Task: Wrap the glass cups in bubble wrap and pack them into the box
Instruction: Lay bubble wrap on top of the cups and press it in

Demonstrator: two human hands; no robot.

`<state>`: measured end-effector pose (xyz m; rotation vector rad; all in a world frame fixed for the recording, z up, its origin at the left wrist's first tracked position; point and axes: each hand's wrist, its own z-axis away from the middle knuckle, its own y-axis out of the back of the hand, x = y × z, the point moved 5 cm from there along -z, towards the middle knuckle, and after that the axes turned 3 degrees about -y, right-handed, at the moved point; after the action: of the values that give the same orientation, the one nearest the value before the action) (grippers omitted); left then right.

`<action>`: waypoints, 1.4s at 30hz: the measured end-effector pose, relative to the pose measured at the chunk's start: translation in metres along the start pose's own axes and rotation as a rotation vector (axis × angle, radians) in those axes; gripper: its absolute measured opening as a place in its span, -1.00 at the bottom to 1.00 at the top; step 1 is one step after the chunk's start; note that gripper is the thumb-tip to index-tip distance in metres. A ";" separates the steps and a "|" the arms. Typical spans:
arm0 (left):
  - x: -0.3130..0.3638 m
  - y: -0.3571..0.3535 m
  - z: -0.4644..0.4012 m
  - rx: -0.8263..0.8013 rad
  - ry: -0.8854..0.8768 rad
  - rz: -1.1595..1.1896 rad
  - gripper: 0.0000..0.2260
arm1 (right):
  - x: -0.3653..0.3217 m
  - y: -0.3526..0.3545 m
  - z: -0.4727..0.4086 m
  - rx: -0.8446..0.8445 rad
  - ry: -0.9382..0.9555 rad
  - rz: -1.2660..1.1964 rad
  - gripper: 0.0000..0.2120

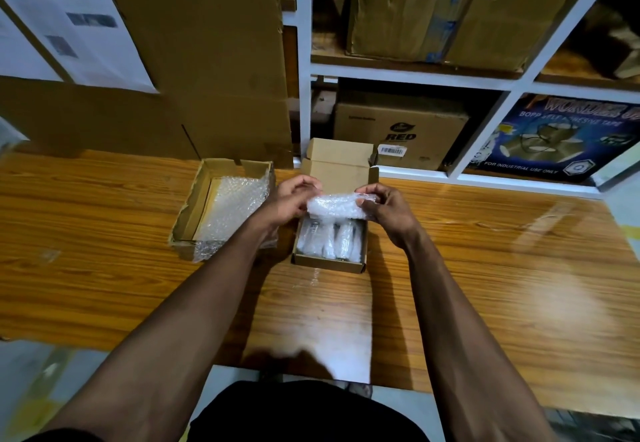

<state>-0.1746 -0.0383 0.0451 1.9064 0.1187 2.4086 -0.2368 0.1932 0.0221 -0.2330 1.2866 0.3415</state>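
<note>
Status, approx.: wrapped cups (332, 242) lie in box (329, 266), centre of table. My left hand (292, 199) and right hand (384, 209) pinch bubble-wrapped bundle (334, 206) over box. Remaining: seat bundle, shut lid.

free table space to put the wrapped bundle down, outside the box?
Bare wood right of the small box out to the table edge, and in front of it between the forearms. Left of the tray box is also bare. Crowded: the gap between the two boxes, taken by the left hand.
</note>
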 end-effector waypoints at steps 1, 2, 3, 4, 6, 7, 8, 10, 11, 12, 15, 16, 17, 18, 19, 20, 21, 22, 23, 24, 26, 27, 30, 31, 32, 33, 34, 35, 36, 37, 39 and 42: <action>0.000 -0.002 0.001 -0.022 0.005 -0.096 -0.81 | 0.000 -0.001 0.001 -0.001 0.003 0.010 -0.86; -0.002 -0.003 0.001 -0.045 0.010 -0.181 -0.78 | 0.001 -0.001 0.001 0.001 0.005 0.029 -0.86; -0.002 -0.005 0.001 -0.058 0.012 -0.240 -0.77 | 0.002 0.000 0.001 0.004 0.008 0.062 -0.87; -0.003 -0.006 0.002 -0.066 0.013 -0.287 -0.77 | 0.004 0.000 0.000 0.004 0.010 0.106 -0.87; -0.003 -0.009 0.003 -0.083 0.000 -0.386 -0.75 | 0.006 0.002 0.002 -0.020 -0.001 0.210 -0.84; -0.003 -0.010 0.003 -0.101 -0.001 -0.432 -0.74 | 0.007 0.002 0.004 -0.046 -0.014 0.261 -0.81; -0.005 -0.011 0.003 -0.123 0.005 -0.471 -0.72 | 0.007 0.001 0.006 -0.081 -0.027 0.312 -0.77; -0.010 -0.013 0.004 -0.159 0.029 -0.545 -0.71 | 0.004 -0.003 0.011 -0.151 -0.025 0.480 -0.70; -0.013 -0.014 0.005 -0.172 0.031 -0.589 -0.71 | 0.003 -0.007 0.013 -0.185 -0.012 0.588 -0.67; -0.017 -0.014 0.004 -0.184 0.033 -0.638 -0.72 | 0.004 -0.012 0.015 -0.216 -0.004 0.677 -0.64; -0.022 -0.018 0.004 -0.225 0.037 -0.781 -0.75 | 0.015 -0.028 0.016 -0.274 -0.014 0.810 -0.62; -0.024 -0.019 0.004 -0.235 0.036 -0.834 -0.75 | 0.019 -0.032 0.016 -0.286 -0.009 0.852 -0.63; -0.028 -0.020 0.004 -0.244 0.035 -0.882 -0.76 | 0.023 -0.037 0.016 -0.299 0.002 0.905 -0.64; -0.031 -0.020 0.003 -0.251 0.036 -0.925 -0.75 | 0.026 -0.040 0.016 -0.310 0.009 0.957 -0.66; -0.035 -0.021 0.004 -0.260 0.038 -0.963 -0.74 | 0.029 -0.043 0.017 -0.316 0.005 0.998 -0.66; -0.039 -0.021 0.005 -0.270 0.046 -0.993 -0.73 | 0.033 -0.045 0.017 -0.318 -0.009 1.025 -0.66; -0.041 -0.022 0.006 -0.275 0.052 -1.017 -0.72 | 0.036 -0.046 0.017 -0.319 -0.024 1.041 -0.66; -0.044 -0.022 0.007 -0.272 0.057 -1.030 -0.71 | 0.039 -0.046 0.018 -0.316 -0.036 1.057 -0.66; -0.045 -0.022 0.007 -0.267 0.056 -1.038 -0.71 | 0.042 -0.046 0.017 -0.310 -0.040 1.075 -0.66; -0.046 -0.022 0.007 -0.263 0.052 -1.044 -0.70 | 0.043 -0.046 0.017 -0.302 -0.033 1.097 -0.66; -0.045 -0.023 0.008 -0.257 0.042 -1.059 -0.69 | 0.041 -0.047 0.016 -0.286 0.009 1.147 -0.65; -0.045 -0.023 0.008 -0.252 0.040 -1.066 -0.69 | 0.040 -0.047 0.016 -0.277 0.035 1.162 -0.65; -0.046 -0.024 0.007 -0.234 0.048 -1.066 -0.75 | 0.042 -0.050 0.013 -0.268 0.068 1.184 -0.64; -0.045 -0.025 0.007 -0.230 0.041 -1.079 -0.76 | 0.042 -0.051 0.013 -0.271 0.066 1.182 -0.64; -0.044 -0.027 0.007 -0.227 0.027 -1.092 -0.77 | 0.043 -0.051 0.012 -0.274 0.062 1.175 -0.66; -0.043 -0.027 0.006 -0.228 0.013 -1.100 -0.79 | 0.044 -0.052 0.011 -0.277 0.050 1.162 -0.68; -0.042 -0.028 0.005 -0.230 -0.005 -1.107 -0.80 | 0.045 -0.052 0.009 -0.288 0.031 1.153 -0.69; -0.040 -0.029 0.006 -0.236 -0.018 -1.115 -0.80 | 0.046 -0.052 0.008 -0.302 0.017 1.153 -0.68; -0.039 -0.030 0.006 -0.244 -0.029 -1.124 -0.81 | 0.047 -0.053 0.007 -0.313 0.014 1.164 -0.67; -0.039 -0.031 0.006 -0.253 -0.035 -1.129 -0.81 | 0.048 -0.053 0.006 -0.319 0.019 1.178 -0.67; -0.040 -0.031 0.007 -0.283 -0.045 -1.132 -0.82 | 0.050 -0.053 0.005 -0.317 0.025 1.188 -0.69; -0.040 -0.033 0.009 -0.323 -0.079 -1.139 -0.82 | 0.048 -0.057 0.008 -0.320 0.053 1.207 -0.72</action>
<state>-0.1565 -0.0092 0.0048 1.2268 0.5792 1.4568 -0.1970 0.1486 -0.0228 0.3086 1.2974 1.5763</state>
